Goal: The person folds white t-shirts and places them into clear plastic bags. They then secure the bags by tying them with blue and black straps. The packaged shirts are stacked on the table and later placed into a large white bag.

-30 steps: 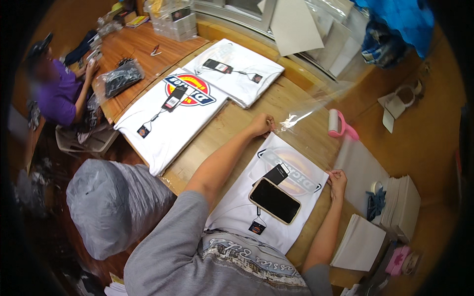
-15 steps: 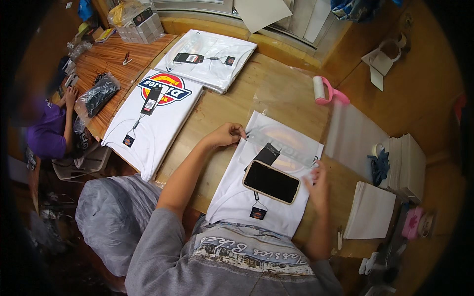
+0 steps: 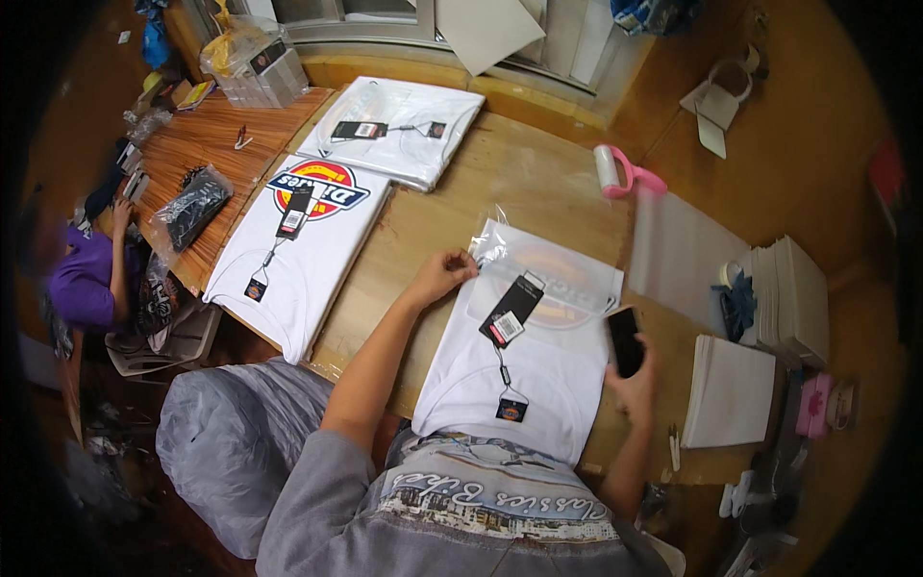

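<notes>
In front of me lies a folded white T-shirt [image 3: 543, 370] with a coloured chest print, its upper part under clear plastic film. A black hang tag [image 3: 514, 306] with a white label rests on it, strung to a small black square tag [image 3: 511, 411] near the neckline. My left hand [image 3: 445, 276] is closed, fingertips pinching the film's edge at the shirt's far left corner. My right hand [image 3: 635, 380] grips a dark-screened smartphone [image 3: 625, 343] beside the shirt's right edge.
More folded white T-shirts lie to the left, one stack loose [image 3: 288, 255] and one bagged [image 3: 399, 125]. A pink-handled lint roller [image 3: 625, 173], white sheets [image 3: 733, 392] and card stacks [image 3: 793, 298] stand right. A grey plastic-wrapped bundle [image 3: 231, 452] sits below left; a co-worker [image 3: 87, 274] in purple is farther left.
My right hand has lifted the smartphone off the T-shirt and moved it to the right, uncovering the hang tag. The left hand stays at the film's corner.
</notes>
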Available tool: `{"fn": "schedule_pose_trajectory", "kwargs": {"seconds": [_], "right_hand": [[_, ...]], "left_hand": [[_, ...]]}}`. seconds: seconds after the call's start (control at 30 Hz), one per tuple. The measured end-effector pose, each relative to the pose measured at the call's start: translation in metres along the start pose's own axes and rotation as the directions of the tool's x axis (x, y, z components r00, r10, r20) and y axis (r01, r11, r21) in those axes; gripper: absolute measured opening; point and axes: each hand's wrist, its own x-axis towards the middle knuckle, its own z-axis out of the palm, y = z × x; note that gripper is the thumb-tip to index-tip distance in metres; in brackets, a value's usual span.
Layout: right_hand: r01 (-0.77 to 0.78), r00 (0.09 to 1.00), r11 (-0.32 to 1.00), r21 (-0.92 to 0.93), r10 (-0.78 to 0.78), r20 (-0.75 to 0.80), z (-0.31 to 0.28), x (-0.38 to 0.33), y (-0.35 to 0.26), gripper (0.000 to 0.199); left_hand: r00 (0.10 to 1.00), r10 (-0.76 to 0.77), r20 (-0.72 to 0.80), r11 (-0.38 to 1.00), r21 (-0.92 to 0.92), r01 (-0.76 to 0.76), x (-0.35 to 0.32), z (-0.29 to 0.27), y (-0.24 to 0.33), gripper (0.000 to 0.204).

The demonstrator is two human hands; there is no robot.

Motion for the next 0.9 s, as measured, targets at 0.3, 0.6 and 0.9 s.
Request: {"fn": "schedule_pose_trajectory", "kwargs": {"seconds": [0.3,0.6,0.9], "right_hand": [[-0.109,0.993,0.971,0.212,0.116,-0.020,0.016,0.045,0.046,0.038],[-0.330,0.933,0.797,0.505,0.197,0.300,0.028,0.062,0.044,0.005],[-0.602,0.683,0.728,0.328,0.257,0.683,-0.025,-0.109,0.026,0.007]], "left_hand": [[0.993,-0.111,0.043,0.991,-0.067,0.114,0.004,-0.003,0.006,0.008],[0.990,-0.132,0.051,0.991,-0.024,0.134,-0.023,0.004,0.024,0.012],[0.855,-0.486,0.179,0.820,-0.245,0.518,-0.209,0.002,0.033,0.012]]}}
